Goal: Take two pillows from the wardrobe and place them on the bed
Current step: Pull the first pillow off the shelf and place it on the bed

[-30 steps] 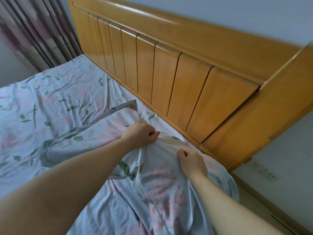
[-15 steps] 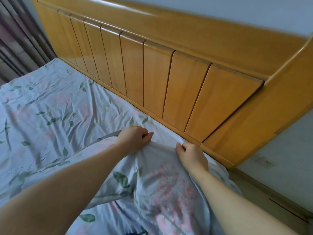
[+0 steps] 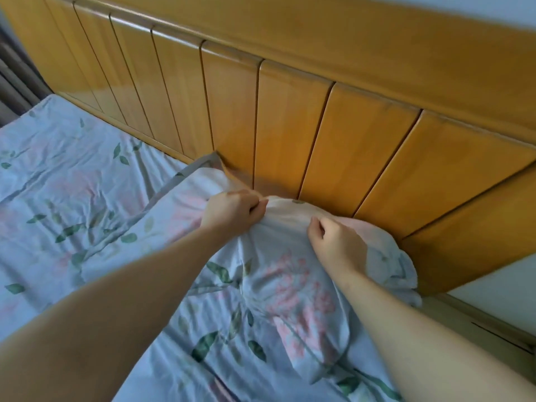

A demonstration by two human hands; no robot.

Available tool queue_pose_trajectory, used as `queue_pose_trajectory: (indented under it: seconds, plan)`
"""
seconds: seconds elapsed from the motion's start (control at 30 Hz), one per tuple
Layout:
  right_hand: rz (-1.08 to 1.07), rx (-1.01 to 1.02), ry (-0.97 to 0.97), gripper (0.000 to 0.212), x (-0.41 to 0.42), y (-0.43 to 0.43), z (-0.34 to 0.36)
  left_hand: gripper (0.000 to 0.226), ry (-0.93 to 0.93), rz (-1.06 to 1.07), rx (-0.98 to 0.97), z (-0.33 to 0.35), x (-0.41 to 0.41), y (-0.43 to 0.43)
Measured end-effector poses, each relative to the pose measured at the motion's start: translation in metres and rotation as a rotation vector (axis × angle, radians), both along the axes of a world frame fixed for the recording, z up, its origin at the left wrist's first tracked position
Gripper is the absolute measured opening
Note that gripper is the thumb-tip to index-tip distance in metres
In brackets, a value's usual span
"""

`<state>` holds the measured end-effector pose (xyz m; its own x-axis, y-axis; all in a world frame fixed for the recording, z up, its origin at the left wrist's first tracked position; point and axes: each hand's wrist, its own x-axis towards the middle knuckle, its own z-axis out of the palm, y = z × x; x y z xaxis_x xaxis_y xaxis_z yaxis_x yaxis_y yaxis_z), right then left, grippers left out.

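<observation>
A pillow [image 3: 278, 288] in a pale blue case with pink flowers and green leaves lies on the bed [image 3: 58, 175], its far edge up against the wooden headboard [image 3: 290, 123]. My left hand [image 3: 232, 214] grips the pillow's top edge with curled fingers. My right hand [image 3: 336, 242] pinches the same edge a little to the right. The bed sheet has the same floral print as the pillow. Only this one pillow is visible.
The headboard's wide side post [image 3: 475, 227] stands at the right end of the bed. Beyond it are a white wall [image 3: 499, 294] and a strip of floor [image 3: 493, 332]. A curtain [image 3: 14, 79] hangs at the far left.
Both hands have pushed the pillow's top edge forward until it meets the headboard. The view has moved closer to the headboard and lower.
</observation>
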<state>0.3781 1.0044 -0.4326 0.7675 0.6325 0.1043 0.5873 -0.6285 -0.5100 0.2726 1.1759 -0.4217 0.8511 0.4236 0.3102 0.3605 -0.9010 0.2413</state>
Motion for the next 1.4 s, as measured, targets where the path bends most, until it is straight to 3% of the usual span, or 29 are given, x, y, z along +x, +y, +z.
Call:
queue_pose_trajectory:
  seconds: [0.17, 0.33, 0.43, 0.57, 0.7, 0.83, 0.87, 0.97, 1.03, 1.13, 1.23, 1.4]
  plan:
    - [0.034, -0.133, 0.023, 0.05, -0.006, 0.019, -0.054, 0.044, 0.067, 0.049, 0.03, -0.07, 0.001, 0.02]
    - [0.141, -0.344, 0.032, 0.037, -0.02, 0.014, -0.132, 0.046, 0.284, 0.149, 0.059, -0.157, -0.008, 0.008]
    - [0.156, -0.391, 0.068, 0.036, -0.025, 0.005, -0.158, 0.042, 0.33, 0.15, -0.118, -0.186, -0.009, -0.005]
    - [0.192, -0.411, 0.129, 0.034, -0.02, -0.004, -0.18, 0.038, 0.442, 0.348, -0.209, -0.201, -0.007, -0.026]
    - [0.05, -0.307, 0.266, 0.03, -0.01, -0.031, -0.19, 0.043, 0.503, 0.449, -0.404, -0.2, 0.001, -0.069]
    - [-0.165, -0.26, 0.21, 0.016, 0.016, -0.079, -0.196, 0.064, 0.546, 0.298, -0.503, -0.196, 0.026, -0.12]
    - [-0.276, -0.256, 0.257, 0.012, 0.024, -0.091, -0.2, 0.067, 0.597, 0.271, -0.523, -0.198, 0.031, -0.13]
    - [-0.613, -0.248, 0.542, 0.04, 0.046, -0.116, -0.212, 0.071, 0.75, 0.253, -0.538, -0.212, 0.04, -0.145]
    - [-0.767, -0.046, 0.831, 0.049, 0.055, -0.119, -0.218, 0.072, 0.824, 0.256, -0.547, -0.223, 0.042, -0.143]
    - [-0.962, 0.415, 1.369, 0.052, 0.058, -0.116, -0.218, 0.072, 0.865, 0.258, -0.578, -0.231, 0.043, -0.134]
    - [-0.829, 0.626, 1.618, 0.053, 0.057, -0.107, -0.205, 0.069, 0.78, 0.304, -0.64, -0.231, 0.043, -0.128]
    - [-0.479, 0.618, 1.682, 0.014, 0.061, -0.098, -0.168, 0.062, 0.496, 0.43, -0.712, -0.223, 0.03, -0.126]
